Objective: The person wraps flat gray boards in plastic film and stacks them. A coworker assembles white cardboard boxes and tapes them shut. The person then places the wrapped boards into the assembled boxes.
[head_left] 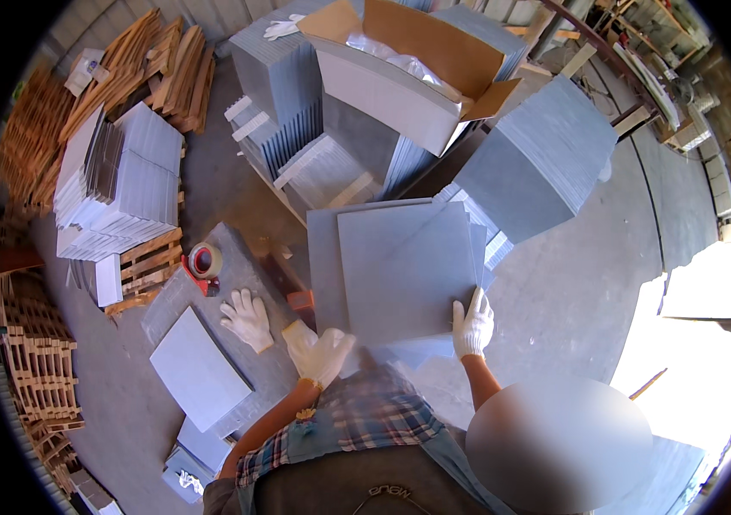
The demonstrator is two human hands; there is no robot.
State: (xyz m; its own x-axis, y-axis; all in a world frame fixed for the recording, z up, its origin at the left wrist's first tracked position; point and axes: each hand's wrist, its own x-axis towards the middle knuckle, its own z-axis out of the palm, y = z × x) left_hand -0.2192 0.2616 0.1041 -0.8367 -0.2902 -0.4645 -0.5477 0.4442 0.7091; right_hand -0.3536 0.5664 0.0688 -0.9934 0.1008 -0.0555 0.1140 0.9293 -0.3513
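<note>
A large square grey tile (pixel 408 266) lies slightly askew on top of similar tiles in front of me. My right hand (pixel 473 324), in a white knit glove, grips its right edge near the lower corner. My left hand (pixel 318 352), gloved the same way, is closed beside the lower left corner of the tiles. Its curled fingers hide whatever they may hold. A spare white glove (pixel 247 321) lies left of that hand on a grey work surface (pixel 241 249). A pale rectangular panel (pixel 200 369) rests nearer to me on the same surface.
A red tape dispenser (pixel 203 266) sits at the surface's far end. Beyond the tiles stand an open cardboard box (pixel 391 86) and stacked grey tiles (pixel 537 159). Pale panels (pixel 129 180) are piled on a wooden pallet (pixel 149 262) at left. More pallets (pixel 39 352) line the left side.
</note>
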